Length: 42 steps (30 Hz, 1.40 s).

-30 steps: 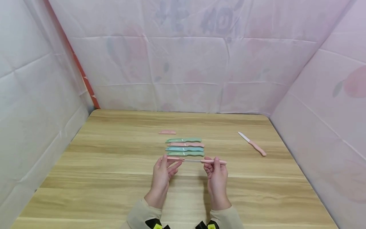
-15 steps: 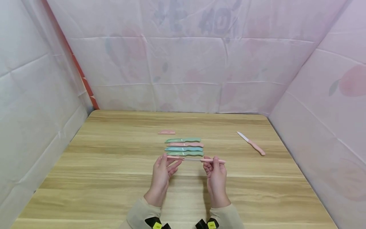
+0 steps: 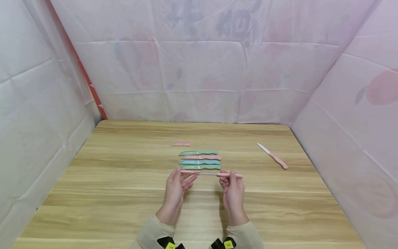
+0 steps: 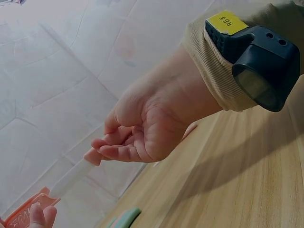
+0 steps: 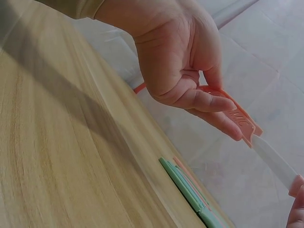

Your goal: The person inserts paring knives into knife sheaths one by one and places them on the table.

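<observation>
In the head view, my left hand (image 3: 174, 193) pinches a pink knife sheath (image 3: 188, 172) between thumb and fingers. My right hand (image 3: 234, 199) grips the pink handle (image 3: 238, 176) of a paring knife, its white blade (image 3: 207, 174) pointing left. The tip end of the blade is inside the sheath's mouth, while a stretch near the handle shows bare. Both are held level above the table. The right wrist view shows raised lettering on the sheath (image 5: 240, 119) and the blade (image 5: 274, 159) at its mouth. The left wrist view shows the right hand (image 4: 154, 121) curled round the handle.
Beyond the hands lies a row of several sheathed knives: green (image 3: 209, 167), blue (image 3: 211, 162), pink (image 3: 212, 157) and another green (image 3: 209, 152). Behind them is a loose pink sheath (image 3: 181, 144). An unsheathed pink-handled knife (image 3: 277, 160) lies at the right. Cloth walls surround the wooden table (image 3: 124, 200).
My right hand has shifted slightly left with the knife, toward the sheath. The left hand stays nearly still. The things on the table have not moved.
</observation>
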Each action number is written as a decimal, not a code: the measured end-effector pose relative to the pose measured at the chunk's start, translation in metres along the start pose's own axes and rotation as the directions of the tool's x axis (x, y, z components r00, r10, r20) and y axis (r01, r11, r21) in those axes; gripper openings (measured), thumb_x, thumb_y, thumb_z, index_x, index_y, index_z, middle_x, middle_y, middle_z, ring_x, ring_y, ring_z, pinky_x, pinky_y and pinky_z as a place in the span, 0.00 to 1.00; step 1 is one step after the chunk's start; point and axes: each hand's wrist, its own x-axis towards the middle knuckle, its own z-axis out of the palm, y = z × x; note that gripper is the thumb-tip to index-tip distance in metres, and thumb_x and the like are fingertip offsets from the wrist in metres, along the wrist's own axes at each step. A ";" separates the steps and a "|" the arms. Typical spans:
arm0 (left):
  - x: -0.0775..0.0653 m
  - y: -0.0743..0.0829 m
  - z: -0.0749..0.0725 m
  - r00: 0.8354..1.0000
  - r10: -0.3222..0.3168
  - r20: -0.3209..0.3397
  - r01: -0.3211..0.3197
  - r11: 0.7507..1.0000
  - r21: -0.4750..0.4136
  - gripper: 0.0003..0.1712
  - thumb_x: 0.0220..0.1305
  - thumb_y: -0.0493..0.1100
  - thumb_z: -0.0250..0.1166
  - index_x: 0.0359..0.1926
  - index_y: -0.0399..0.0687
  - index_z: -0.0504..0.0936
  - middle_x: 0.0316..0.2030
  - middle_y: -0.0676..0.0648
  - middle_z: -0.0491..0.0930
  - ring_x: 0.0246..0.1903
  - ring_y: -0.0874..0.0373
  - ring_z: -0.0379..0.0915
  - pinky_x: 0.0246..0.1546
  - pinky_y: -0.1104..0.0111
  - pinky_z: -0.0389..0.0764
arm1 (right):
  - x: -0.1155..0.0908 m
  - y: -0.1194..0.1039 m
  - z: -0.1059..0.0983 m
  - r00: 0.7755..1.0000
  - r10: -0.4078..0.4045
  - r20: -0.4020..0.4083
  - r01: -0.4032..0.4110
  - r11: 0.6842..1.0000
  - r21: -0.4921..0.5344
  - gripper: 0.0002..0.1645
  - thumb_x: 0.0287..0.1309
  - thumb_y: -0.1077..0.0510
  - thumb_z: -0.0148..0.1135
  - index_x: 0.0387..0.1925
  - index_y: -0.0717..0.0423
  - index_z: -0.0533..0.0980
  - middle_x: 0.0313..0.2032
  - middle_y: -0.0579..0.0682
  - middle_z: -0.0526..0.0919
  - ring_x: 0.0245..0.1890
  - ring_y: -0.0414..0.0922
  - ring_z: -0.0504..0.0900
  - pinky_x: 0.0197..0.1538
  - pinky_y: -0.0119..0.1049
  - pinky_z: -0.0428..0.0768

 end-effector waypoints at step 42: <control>0.001 -0.006 -0.001 0.998 -0.063 -0.021 0.063 0.998 -0.007 0.26 0.74 0.53 0.42 0.56 0.32 0.62 0.42 0.38 0.81 0.38 0.53 0.81 0.33 0.71 0.81 | -0.003 0.009 0.001 1.000 0.014 -0.011 -0.015 0.999 -0.051 0.17 0.72 0.56 0.40 0.38 0.69 0.67 0.34 0.51 0.79 0.24 0.35 0.75 0.32 0.23 0.77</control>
